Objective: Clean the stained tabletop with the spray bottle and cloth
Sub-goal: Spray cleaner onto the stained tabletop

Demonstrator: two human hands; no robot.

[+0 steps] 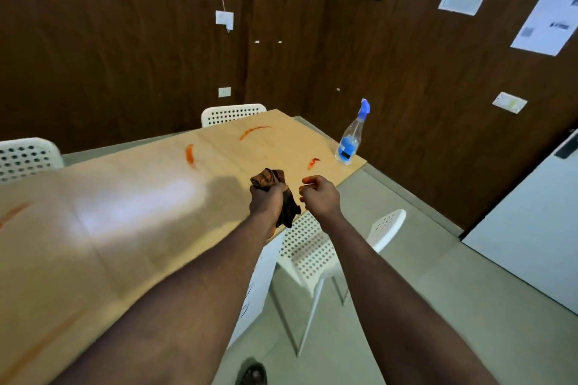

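Note:
A light wooden tabletop (131,203) carries several orange-red stains: one curved streak (254,131) near the far edge, one smear (189,154) in the middle, one small blot (313,162) near the right corner, and a faint streak (14,212) at the left. My left hand (267,198) grips a bunched dark brown cloth (272,180) above the table's right edge. Beside it, my right hand (319,194) hovers with curled fingers and holds nothing. A clear spray bottle (350,142) with blue liquid and a blue nozzle stands on the far right corner, beyond my right hand.
White perforated chairs stand around the table: one at the far end (233,114), one at the left (26,156), one tucked under the right edge (316,255). Brown panelled walls close the room. A white cabinet (531,222) stands on the right, across grey floor.

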